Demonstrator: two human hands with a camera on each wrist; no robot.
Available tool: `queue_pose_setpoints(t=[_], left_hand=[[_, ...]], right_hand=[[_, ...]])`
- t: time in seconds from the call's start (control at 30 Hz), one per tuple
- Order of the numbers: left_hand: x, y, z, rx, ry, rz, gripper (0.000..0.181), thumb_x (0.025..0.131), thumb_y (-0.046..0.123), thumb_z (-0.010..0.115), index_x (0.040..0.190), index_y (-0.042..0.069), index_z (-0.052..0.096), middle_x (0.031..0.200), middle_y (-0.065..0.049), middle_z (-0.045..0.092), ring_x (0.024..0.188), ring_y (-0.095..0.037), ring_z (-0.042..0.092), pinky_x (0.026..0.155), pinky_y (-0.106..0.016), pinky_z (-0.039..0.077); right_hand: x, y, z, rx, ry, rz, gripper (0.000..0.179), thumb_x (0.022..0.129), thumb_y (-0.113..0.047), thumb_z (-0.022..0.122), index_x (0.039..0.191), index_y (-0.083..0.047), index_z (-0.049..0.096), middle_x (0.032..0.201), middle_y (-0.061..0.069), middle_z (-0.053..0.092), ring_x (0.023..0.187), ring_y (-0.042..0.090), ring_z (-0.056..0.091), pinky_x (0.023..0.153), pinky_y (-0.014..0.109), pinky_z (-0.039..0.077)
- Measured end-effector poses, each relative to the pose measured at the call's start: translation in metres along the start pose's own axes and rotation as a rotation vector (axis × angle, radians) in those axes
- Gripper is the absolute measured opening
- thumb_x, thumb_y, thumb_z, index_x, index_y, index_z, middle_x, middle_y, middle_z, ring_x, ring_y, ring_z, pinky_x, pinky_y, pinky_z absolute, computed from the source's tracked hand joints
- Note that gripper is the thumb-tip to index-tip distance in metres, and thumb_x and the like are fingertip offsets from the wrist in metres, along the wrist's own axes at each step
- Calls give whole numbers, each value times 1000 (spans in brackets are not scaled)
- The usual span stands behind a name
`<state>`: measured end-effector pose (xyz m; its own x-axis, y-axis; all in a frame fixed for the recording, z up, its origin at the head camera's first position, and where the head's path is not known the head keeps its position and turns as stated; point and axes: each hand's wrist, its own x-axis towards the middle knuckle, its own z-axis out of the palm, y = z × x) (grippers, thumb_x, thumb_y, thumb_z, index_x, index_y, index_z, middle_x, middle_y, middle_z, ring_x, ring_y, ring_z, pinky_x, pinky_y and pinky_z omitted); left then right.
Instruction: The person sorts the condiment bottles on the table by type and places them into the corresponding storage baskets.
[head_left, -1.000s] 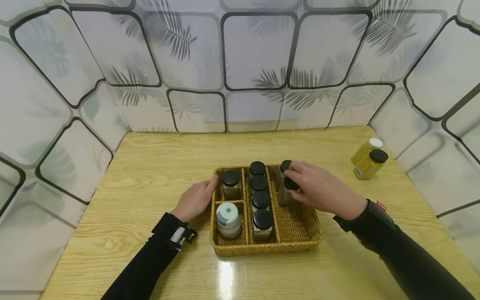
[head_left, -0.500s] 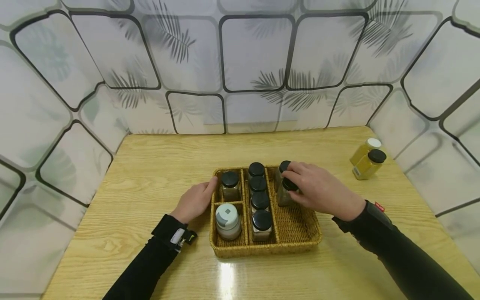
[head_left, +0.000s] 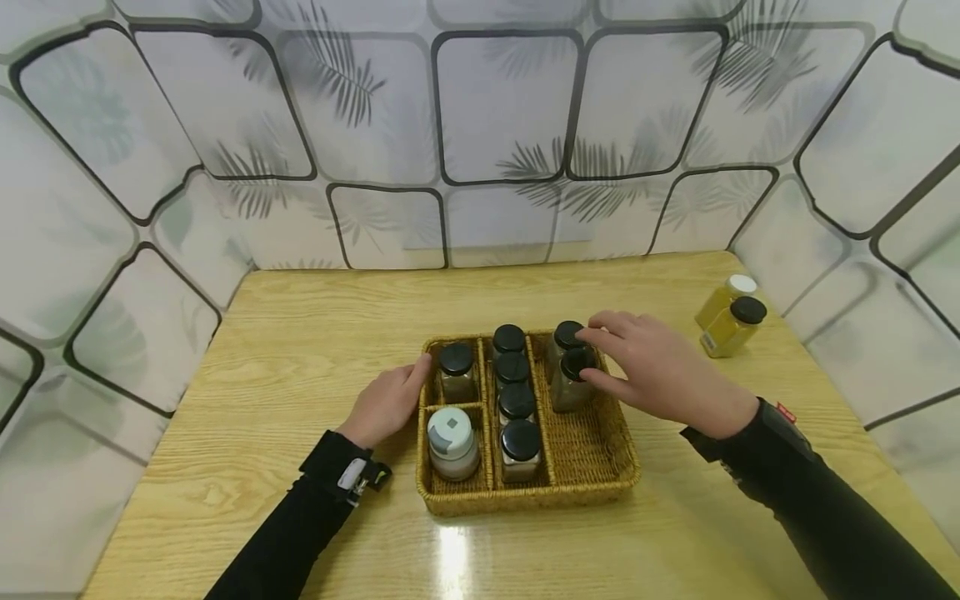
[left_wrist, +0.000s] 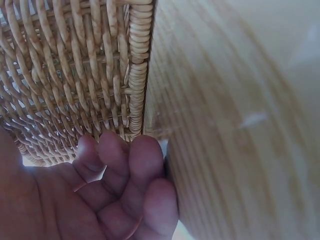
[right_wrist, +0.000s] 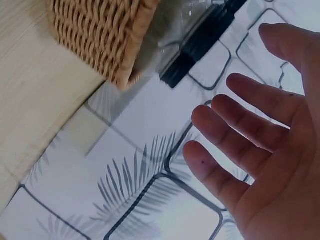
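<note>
A woven wicker basket (head_left: 528,500) with compartments stands on the table. My left hand (head_left: 384,406) rests against its left wall; in the left wrist view the loosely bent fingertips (left_wrist: 145,152) touch the wicker near the table. My right hand (head_left: 660,371) hovers over the basket's right side, fingers spread and holding nothing. Beside its fingertips are two black-lidded spice jars, a front one (head_left: 572,387) and a rear one (head_left: 567,335), in the right compartment. The right wrist view shows the spread fingers (right_wrist: 225,132) apart from a black lid (right_wrist: 192,50).
Several black-lidded jars (head_left: 519,450) line the middle compartment. The left compartments hold a black-lidded jar (head_left: 457,379) and a jar with a pale green lid (head_left: 453,446). Two yellow jars, one white-lidded (head_left: 716,307) and one black-lidded (head_left: 726,333), stand at the back right near the patterned wall covering (head_left: 510,108).
My right hand has let go of the front black-lidded jar in the right compartment, opened its fingers and drawn slightly right. My left hand stays against the basket.
</note>
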<state>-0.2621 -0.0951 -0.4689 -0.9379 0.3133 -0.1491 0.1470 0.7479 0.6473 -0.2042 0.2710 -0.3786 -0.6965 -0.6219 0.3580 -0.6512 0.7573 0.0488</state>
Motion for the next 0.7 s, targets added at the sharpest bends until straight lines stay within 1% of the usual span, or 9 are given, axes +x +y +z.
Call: queue_pose_setpoints(t=[0.07, 0.13, 0.23, 0.33, 0.37, 0.43, 0.5, 0.6, 0.7], left_hand=[[0, 0, 0, -1, -6, -1, 82, 102, 70, 13, 113, 8, 66, 90, -15, 63, 108, -28, 66, 93, -47, 47], [0, 0, 0, 1, -1, 0, 82, 102, 70, 13, 113, 9, 66, 88, -12, 63, 107, -27, 66, 92, -46, 48], [1, -1, 0, 6, -2, -5, 82, 101, 71, 11, 98, 10, 65, 74, -8, 52, 91, -22, 64, 85, -42, 45], [0, -1, 1, -1, -6, -9, 77, 100, 73, 10, 79, 13, 55, 67, -5, 38, 71, -20, 53, 79, -40, 39], [0, -1, 1, -4, -8, -11, 75, 100, 73, 10, 75, 15, 50, 67, -4, 34, 67, -19, 49, 77, -40, 37], [0, -2, 1, -10, -12, -9, 72, 100, 73, 10, 71, 16, 43, 66, -3, 31, 61, -19, 41, 76, -40, 36], [0, -2, 2, -13, -10, -7, 71, 100, 73, 10, 71, 17, 42, 66, -3, 31, 59, -19, 39, 75, -39, 35], [0, -2, 2, -7, -6, -4, 72, 100, 73, 10, 71, 16, 42, 66, -3, 30, 61, -19, 42, 74, -39, 36], [0, -2, 2, -3, -4, -3, 72, 100, 73, 10, 70, 16, 42, 66, -2, 29, 63, -19, 45, 74, -38, 36]], right_hand=[[-2, 4, -4, 1, 2, 15, 50, 86, -33, 81, 124, -5, 65, 114, 14, 64, 90, 29, 64, 77, 46, 54], [-5, 7, -8, -7, 0, 38, 51, 85, -33, 82, 125, -6, 65, 116, 15, 64, 92, 31, 65, 77, 46, 54], [-10, 12, -16, -25, 4, 69, 51, 85, -33, 82, 125, -7, 66, 117, 15, 64, 95, 32, 66, 78, 47, 54], [-14, 17, -24, -35, 17, 87, 49, 85, -30, 82, 125, -7, 66, 118, 15, 65, 97, 33, 66, 77, 47, 54], [-16, 19, -26, -36, 23, 91, 49, 84, -29, 82, 125, -6, 66, 118, 15, 65, 96, 33, 66, 77, 47, 54], [-20, 24, -31, -40, 33, 102, 49, 83, -26, 83, 125, -6, 66, 118, 15, 65, 96, 33, 66, 76, 47, 54], [-25, 29, -36, -50, 38, 117, 48, 83, -25, 83, 124, -6, 66, 118, 15, 64, 94, 32, 66, 75, 47, 53], [-31, 39, -42, -58, 36, 144, 47, 83, -23, 83, 124, -6, 67, 119, 15, 65, 94, 33, 66, 76, 48, 53], [-37, 49, -46, -61, 12, 193, 47, 83, -22, 83, 124, -6, 66, 121, 16, 64, 97, 35, 66, 79, 51, 52]])
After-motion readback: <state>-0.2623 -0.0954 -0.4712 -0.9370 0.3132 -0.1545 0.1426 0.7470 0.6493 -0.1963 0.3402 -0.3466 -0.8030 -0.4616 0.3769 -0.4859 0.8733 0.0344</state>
